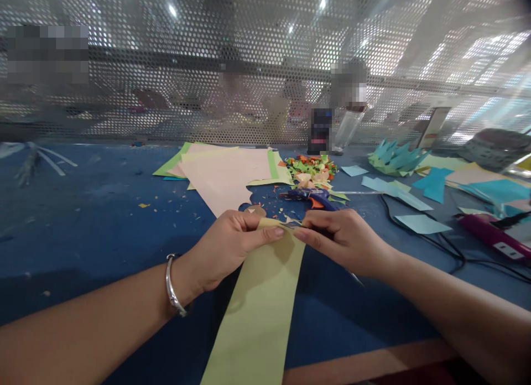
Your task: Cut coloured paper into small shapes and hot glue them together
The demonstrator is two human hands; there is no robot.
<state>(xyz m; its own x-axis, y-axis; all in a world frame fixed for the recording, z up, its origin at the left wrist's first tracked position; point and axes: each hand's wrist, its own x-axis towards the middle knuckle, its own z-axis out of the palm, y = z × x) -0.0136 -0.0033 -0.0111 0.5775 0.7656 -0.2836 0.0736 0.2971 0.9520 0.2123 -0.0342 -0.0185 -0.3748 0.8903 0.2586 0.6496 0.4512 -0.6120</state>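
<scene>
One yellow-green strip, near centre over the table, long side running toward the near edge. Left hand closed on its far end: thumb on top, fingers tucked under. Right hand also closed, thumb and index pinching one thin metal tool at the far right corner; tool type unclear.

To do this well, I'd keep the left thumb close to the tool tip so the paper stays taut, but out of its line. Small strokes, light pressure; thin paper probably creases if pulled. Let the near end hang loose, no twist.

Counts going out: one blue-orange tool just beyond the hands; one scrap pile, too many bits to count; one paper stack far left of it; at right, one spiky teal piece, at least three pale-blue pieces, one purple device.
</scene>
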